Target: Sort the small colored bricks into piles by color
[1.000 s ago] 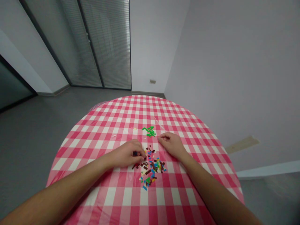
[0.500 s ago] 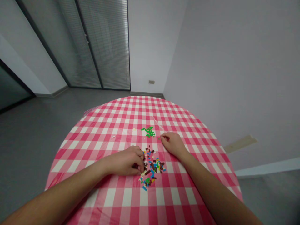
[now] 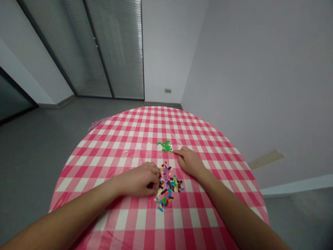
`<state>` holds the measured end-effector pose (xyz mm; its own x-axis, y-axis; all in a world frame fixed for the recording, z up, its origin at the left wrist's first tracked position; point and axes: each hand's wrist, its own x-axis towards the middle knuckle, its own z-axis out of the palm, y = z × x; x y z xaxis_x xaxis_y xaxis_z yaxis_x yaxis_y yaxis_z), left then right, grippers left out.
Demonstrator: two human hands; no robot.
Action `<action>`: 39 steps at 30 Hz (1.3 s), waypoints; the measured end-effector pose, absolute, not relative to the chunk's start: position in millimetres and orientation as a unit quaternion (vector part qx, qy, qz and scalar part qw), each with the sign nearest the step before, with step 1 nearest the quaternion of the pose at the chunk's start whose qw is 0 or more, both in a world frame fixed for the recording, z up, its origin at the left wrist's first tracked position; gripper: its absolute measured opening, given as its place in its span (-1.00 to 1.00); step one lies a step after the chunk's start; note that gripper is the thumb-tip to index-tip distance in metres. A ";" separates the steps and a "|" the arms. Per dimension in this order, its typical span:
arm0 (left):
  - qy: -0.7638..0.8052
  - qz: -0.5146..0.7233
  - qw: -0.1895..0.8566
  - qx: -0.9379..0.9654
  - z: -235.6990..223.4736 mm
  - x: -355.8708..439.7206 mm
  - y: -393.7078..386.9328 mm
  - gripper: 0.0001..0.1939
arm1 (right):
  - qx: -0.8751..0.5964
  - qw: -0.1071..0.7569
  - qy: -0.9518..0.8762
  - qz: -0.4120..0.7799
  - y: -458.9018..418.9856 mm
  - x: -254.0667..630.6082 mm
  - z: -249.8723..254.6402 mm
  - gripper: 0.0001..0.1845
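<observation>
Pieces in brown, blue, green and yellow (image 3: pixel 170 184) lie loose on the red-and-white checked tablecloth (image 3: pixel 221 156), just right of your left hand (image 3: pixel 143 180), its fingers curled at their edge; can't tell whether it grasps any. Your right hand (image 3: pixel 191 161) has its index finger stretched to the right edge of the green pile (image 3: pixel 166 146), other fingers folded in; can't tell if it touches or grips a piece. Green pile sits beyond the mixed pieces, a pale bit (image 3: pixel 148 143) near its left side.
</observation>
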<state>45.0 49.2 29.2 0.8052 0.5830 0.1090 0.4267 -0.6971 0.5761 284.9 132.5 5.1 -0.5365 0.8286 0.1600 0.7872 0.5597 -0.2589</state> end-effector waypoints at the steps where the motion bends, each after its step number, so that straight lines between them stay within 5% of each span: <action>1: 0.278 0.143 0.273 0.910 29.2 44.8 49.1 -0.87 | -0.462 0.119 -0.876 0.073 131.6 284.0 5.3 -0.59; 10: 0.267 0.136 0.265 0.917 32.2 46.1 47.0 -0.75 | -0.449 0.110 -0.880 0.106 129.9 284.6 6.9 -0.45; 22: 0.268 0.150 0.256 0.917 24.3 48.3 50.6 -0.86 | -0.445 0.123 -0.880 0.111 128.7 285.4 5.7 -0.44; 34: 0.490 0.399 0.449 0.632 14.2 45.3 64.9 -0.87 | -0.304 0.357 -0.871 0.145 95.2 262.1 13.6 -0.79; 39: 0.481 0.432 0.468 0.602 12.4 54.1 61.3 -0.83 | -0.293 0.369 -0.869 0.149 86.1 252.8 11.9 -0.79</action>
<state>54.1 61.3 12.4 0.1635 0.9841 0.0699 0.1760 -0.0988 0.9794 252.8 86.1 11.9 -0.5562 0.6190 0.5545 0.3990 0.7842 -0.4752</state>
